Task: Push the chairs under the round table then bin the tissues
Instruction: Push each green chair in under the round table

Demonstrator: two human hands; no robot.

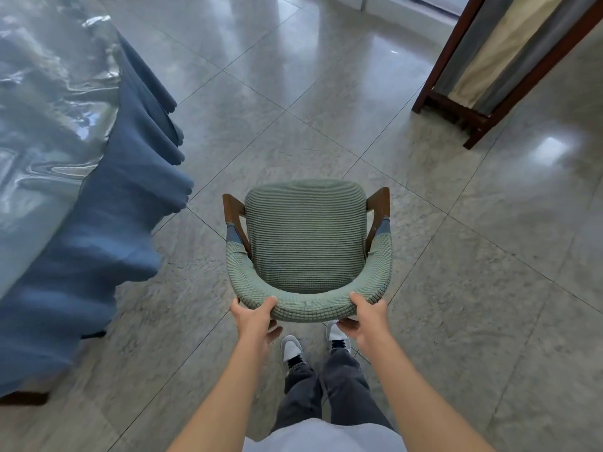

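Note:
A green fabric-covered chair (305, 236) with dark wooden arms stands on the tiled floor right in front of me, its seat facing away. My left hand (256, 319) grips the left part of its curved backrest. My right hand (365, 316) grips the right part of the same backrest. The round table (42, 102), covered with a shiny clear sheet over a blue draped cloth, fills the left side. The chair stands apart from the table, to its right. No tissues or bin are in view.
A wooden-framed folding screen (489, 70) with cream and grey fabric stands at the upper right. Glossy grey floor tiles (473, 256) stretch around the chair. My feet in white and black shoes (293, 350) are just behind the chair.

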